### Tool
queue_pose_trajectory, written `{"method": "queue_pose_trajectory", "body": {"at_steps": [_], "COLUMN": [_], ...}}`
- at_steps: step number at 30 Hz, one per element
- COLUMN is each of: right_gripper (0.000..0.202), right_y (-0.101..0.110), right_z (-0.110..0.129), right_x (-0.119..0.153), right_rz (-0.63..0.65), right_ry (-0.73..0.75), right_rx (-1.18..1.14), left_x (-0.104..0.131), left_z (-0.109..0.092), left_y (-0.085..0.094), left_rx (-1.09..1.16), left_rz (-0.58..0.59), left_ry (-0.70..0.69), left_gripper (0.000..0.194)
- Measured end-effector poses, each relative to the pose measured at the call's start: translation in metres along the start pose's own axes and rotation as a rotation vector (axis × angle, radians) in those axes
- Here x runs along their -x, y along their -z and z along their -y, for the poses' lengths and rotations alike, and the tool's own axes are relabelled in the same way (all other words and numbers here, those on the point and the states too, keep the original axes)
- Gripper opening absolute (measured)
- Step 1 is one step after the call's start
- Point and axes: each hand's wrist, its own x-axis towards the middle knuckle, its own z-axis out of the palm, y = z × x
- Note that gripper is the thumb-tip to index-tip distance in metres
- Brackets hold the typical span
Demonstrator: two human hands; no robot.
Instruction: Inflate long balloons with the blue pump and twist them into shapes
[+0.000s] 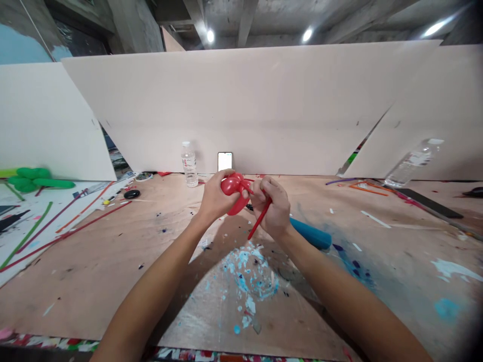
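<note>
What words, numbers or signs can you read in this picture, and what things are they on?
No text is readable here.
Upright plastic bottle: reddish print, too small and blurred to read.
Leaning plastic bottle: faint markings, too blurred to read.
Smartphone: bright screen, no words I can make out.
Red balloon: no writing visible on the parts showing.

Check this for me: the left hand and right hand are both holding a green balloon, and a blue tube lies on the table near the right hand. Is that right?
Not quite: the balloon held by the left hand and right hand is red, not green, as the head view shows. The blue tube does lie on the table near the right hand.
</note>
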Motion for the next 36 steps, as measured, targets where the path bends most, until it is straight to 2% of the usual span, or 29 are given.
{"method": "queue_pose_trajectory", "body": {"at_steps": [4, 7, 9, 11, 14, 16, 18, 22, 26, 31, 36], "right_gripper": [0.042, 0.044, 0.041, 0.034, 0.027, 0.035, 0.04, 0.033, 0.031, 0.026, 0.025], "right_y": [0.009, 0.018, 0.023, 0.026, 0.027, 0.027, 0.028, 0.033, 0.038, 0.038, 0.037], "right_z": [-0.003, -0.008, -0.012, -0.016, -0.021, -0.021, -0.02, -0.016, -0.016, -0.015, -0.013], "right_x": [-0.01, -0.015, -0.018, -0.018, -0.016, -0.015, -0.015, -0.02, -0.024, -0.023, -0.021], "right_rz": [0.041, 0.04, 0.04, -0.002, -0.071, -0.049, 0.039, 0.198, 0.25, 0.239, 0.215], "right_ry": [-0.138, -0.232, -0.274, -0.229, 0.003, 0.104, 0.092, 0.034, 0.003, 0.019, 0.024], "right_rx": [-0.085, -0.016, 0.066, 0.21, 0.543, 0.743, 0.857, 0.893, 0.842, 0.915, 0.995], "left_x": [0.002, 0.004, 0.004, 0.004, 0.003, 0.003, 0.003, 0.004, 0.003, -0.001, -0.003], "left_z": [0.002, 0.004, 0.005, 0.006, 0.007, 0.006, 0.005, 0.003, 0.001, -0.001, -0.003], "left_y": [-0.001, -0.002, -0.002, -0.001, 0.0, 0.0, -0.001, -0.003, -0.001, 0.007, 0.01], "left_rx": [-0.069, -0.132, -0.192, -0.242, -0.252, -0.218, -0.183, -0.13, -0.082, -0.007, 0.069], "left_rz": [0.084, 0.133, 0.121, 0.077, 0.012, -0.013, -0.048, -0.094, -0.033, 0.089, 0.112], "left_ry": [-0.082, -0.149, -0.162, -0.138, -0.109, -0.116, -0.122, -0.12, -0.1, 0.007, 0.072], "left_gripper": [0.046, 0.046, 0.046, 0.047, 0.045, 0.044, 0.043, 0.037, 0.035, 0.038, 0.034]}}
